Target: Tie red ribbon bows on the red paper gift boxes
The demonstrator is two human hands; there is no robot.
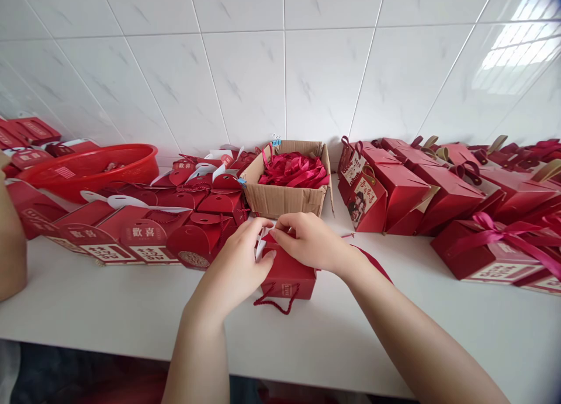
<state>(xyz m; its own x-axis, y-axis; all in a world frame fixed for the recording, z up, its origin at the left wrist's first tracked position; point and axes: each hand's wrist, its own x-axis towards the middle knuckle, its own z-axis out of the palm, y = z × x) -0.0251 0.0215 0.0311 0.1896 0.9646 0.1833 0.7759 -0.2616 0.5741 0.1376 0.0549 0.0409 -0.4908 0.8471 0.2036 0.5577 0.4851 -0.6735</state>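
Observation:
A small red gift box (294, 273) stands on the white table in front of me, a twisted red cord handle hanging from its near side. My left hand (243, 258) is at the box's left top edge, its thumb and fingers closed round a flap there. From the right, my right hand (302, 237) reaches over the top, fingers curled and pinching the red top flap. A dark red ribbon (372, 262) lies on the table to the right, beside my right wrist.
Behind the box is a cardboard carton (284, 200) of red ribbons. Rows of red boxes (407, 187) stand to the right, others (146, 234) to the left. A red plastic basin (92, 167) is back left. A person's arm (11, 240) shows at the left edge.

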